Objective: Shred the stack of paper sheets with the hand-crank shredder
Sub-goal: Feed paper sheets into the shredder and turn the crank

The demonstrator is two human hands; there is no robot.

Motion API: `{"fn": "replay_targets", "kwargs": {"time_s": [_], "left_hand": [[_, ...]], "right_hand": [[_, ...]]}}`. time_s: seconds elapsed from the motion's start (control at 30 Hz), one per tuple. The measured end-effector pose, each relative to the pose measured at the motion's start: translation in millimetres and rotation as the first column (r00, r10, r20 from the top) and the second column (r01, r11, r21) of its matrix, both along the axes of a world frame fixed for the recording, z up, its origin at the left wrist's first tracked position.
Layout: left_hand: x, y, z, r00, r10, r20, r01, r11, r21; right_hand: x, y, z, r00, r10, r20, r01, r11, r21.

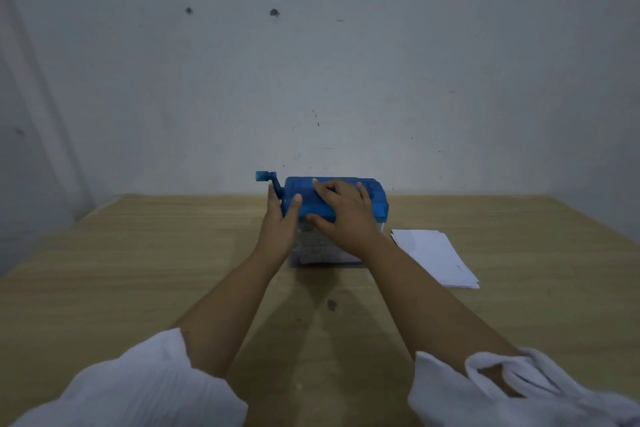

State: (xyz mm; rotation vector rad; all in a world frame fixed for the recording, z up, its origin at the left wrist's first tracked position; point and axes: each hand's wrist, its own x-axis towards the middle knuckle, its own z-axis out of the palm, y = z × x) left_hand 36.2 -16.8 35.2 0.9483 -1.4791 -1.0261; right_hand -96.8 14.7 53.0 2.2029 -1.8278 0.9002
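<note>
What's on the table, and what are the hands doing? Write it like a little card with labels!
shredder: blue top on a clear bin, standing on the wooden table
crank: at the shredder's left end, knob up, no hand on the knob
left hand: touches the shredder's left end, fingers beside the crank arm
right hand: rests spread on the blue top
paper stack: white sheets lying flat on the table, right of the shredder, untouched
inside the bin: seems to hold pale shreds
</note>
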Motion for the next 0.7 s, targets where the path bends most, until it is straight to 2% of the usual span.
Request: {"fn": "replay_targets", "kwargs": {"time_s": [0.1, 0.17, 0.23, 0.3, 0.4, 0.5, 0.6, 0.7], "left_hand": [[-2, 28, -3, 0.993, 0.046, 0.104, -0.041, 0.998, -0.051], [-6, 47, -6, 0.987, 0.066, 0.144, -0.051, 0.993, -0.109], [-12, 68, -11, 0.968, 0.048, 0.248, -0.024, 0.995, -0.099], [-23, 86, -17, 0.942, -0.028, 0.335, 0.054, 0.996, -0.068], [-47, 105, -26, 0.875, -0.121, 0.468, 0.188, 0.977, -0.099], [-75, 103, -38, 0.798, -0.173, 0.578, 0.273, 0.958, -0.091], [-105, 93, -49, 0.697, -0.234, 0.678, 0.363, 0.93, -0.052], [-128, 80, -57, 0.628, -0.222, 0.746, 0.379, 0.924, -0.044]], "right_hand": [[-13, 15, -9, 0.999, 0.004, 0.037, -0.003, 1.0, -0.004], [-28, 26, -19, 0.979, -0.02, 0.204, 0.045, 0.992, -0.116], [-45, 36, -32, 0.937, 0.006, 0.348, 0.099, 0.953, -0.285], [-62, 48, -41, 0.89, -0.002, 0.456, 0.162, 0.936, -0.312], [-91, 58, -53, 0.854, -0.12, 0.507, 0.252, 0.947, -0.2], [-124, 59, -67, 0.816, -0.317, 0.483, 0.351, 0.936, 0.021], [-146, 65, -77, 0.742, -0.464, 0.484, 0.434, 0.883, 0.181], [-152, 70, -83, 0.702, -0.571, 0.425, 0.517, 0.82, 0.247]]}}
